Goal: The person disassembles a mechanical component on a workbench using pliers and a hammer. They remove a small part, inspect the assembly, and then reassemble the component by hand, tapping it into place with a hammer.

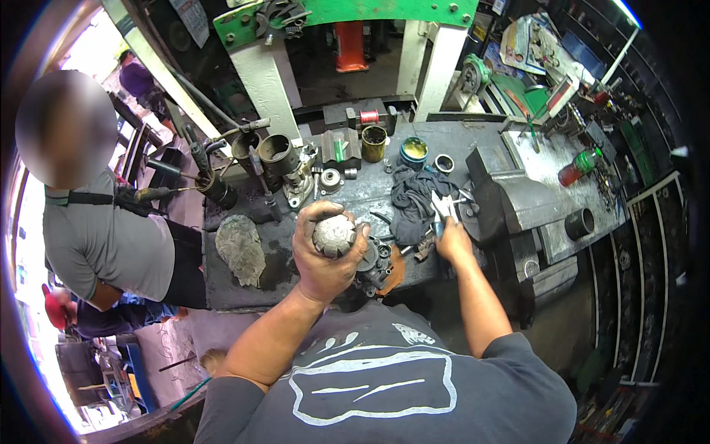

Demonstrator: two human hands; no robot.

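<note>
Raised over the near edge of the workbench, my left hand [325, 255] is closed around a rounded silver metal part [334, 235]. Just right of it, a dark metal housing [372, 268] with round openings lies partly hidden on the bench. My right hand [454, 243] grips pliers [444, 206] with pale metal jaws and blue handles. Their jaws are over or against a crumpled dark cloth [413, 201]; I cannot tell whether they touch it.
A crumpled, dirty sheet [240, 250] lies on the bench at left. Behind stand a metal cylinder casting [294, 166], a brown can [373, 143] and a blue tub [413, 152]. A bent dark metal cover [518, 200] is at right. A person [118, 237] stands at left.
</note>
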